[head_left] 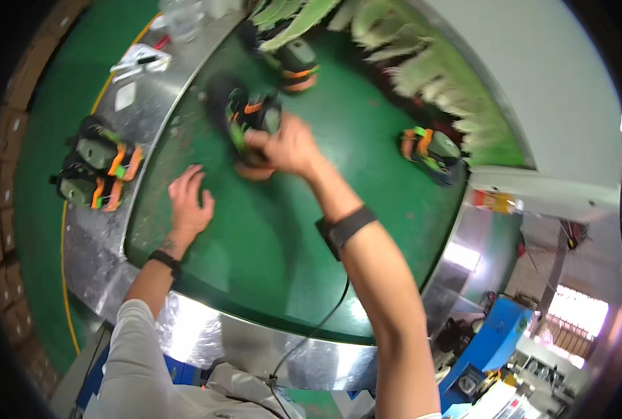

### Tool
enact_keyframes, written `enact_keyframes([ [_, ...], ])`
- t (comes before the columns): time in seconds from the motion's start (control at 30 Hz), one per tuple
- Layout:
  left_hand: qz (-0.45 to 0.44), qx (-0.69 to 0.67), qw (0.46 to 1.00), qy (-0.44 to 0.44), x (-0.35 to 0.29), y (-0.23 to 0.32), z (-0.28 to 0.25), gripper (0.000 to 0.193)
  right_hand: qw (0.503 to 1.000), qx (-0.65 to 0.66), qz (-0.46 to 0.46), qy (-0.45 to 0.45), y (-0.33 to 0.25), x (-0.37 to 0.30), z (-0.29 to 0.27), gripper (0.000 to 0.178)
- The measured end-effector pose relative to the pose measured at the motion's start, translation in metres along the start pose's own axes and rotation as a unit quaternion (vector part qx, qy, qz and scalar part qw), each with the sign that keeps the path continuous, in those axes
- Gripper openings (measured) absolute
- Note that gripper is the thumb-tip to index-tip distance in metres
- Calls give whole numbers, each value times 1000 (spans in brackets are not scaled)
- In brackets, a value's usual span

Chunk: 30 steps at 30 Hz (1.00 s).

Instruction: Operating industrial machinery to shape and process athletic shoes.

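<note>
My right hand [290,146] is closed on a black shoe [237,115] with orange and green trim, slightly blurred, over the green conveyor belt [311,244]. My left hand [190,202] hovers at or rests on the belt's left part, fingers apart and holding nothing; contact with the belt is unclear. Beyond the held shoe, another shoe [297,63] of the same kind sits near the frayed green curtain strips [394,42]. A third shoe [431,150] lies at the belt's right side. To the left, a pair of matching shoes [101,164] rests on the metal ledge.
The metal ledge [91,241] borders the belt, with a white tray of small tools [143,61] at its far end. A white machine housing [534,84] rises at the right. A dark cable [318,325] hangs from my right armband. Cardboard boxes [3,174] are stacked far left.
</note>
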<state>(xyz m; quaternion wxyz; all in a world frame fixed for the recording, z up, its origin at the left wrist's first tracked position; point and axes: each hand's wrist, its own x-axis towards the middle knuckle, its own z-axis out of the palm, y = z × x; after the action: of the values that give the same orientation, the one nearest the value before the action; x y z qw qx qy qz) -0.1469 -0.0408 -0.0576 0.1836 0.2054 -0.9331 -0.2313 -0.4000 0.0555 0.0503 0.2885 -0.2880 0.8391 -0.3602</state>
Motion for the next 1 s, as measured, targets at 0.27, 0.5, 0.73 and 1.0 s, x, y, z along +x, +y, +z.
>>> enact_keyframes([
  [0.27,-140,-36,988,-60,30,40,24,44,802,502,298,128,68,-484,-15,49],
  [0.5,-109,-596,652,-457,-74,275,-66,89,738,437,196,475,-8,-671,-33,48],
  [0.73,-26,-703,376,-603,-200,467,-166,99,777,268,-17,570,-83,-703,0,73],
  [1.0,32,-555,477,-681,-395,512,-179,65,487,685,-22,541,-32,-918,90,51],
])
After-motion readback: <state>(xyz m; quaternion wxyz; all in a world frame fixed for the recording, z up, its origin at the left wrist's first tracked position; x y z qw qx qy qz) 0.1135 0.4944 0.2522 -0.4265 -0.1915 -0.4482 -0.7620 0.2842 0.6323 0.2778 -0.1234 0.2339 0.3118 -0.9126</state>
